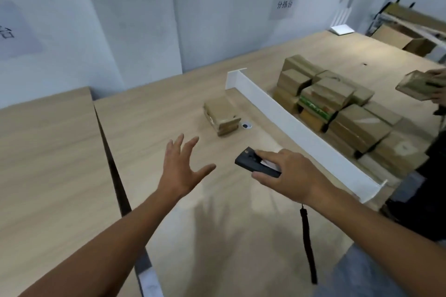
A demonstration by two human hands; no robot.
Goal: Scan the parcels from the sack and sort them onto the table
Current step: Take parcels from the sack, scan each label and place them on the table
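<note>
A parcel sorting room: taped cardboard parcels heaped on a long wooden table.

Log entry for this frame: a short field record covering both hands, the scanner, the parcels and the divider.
Left: left hand open, fingers spread, above the table, holding nothing
Right: right hand grips the black scanner; a strap hangs below the wrist
Divider: white divider lies across the table
Left of divider: small parcel stack, touched by neither hand
Right of divider: large parcel pile
Right edge: held parcel in another person's hands
</note>
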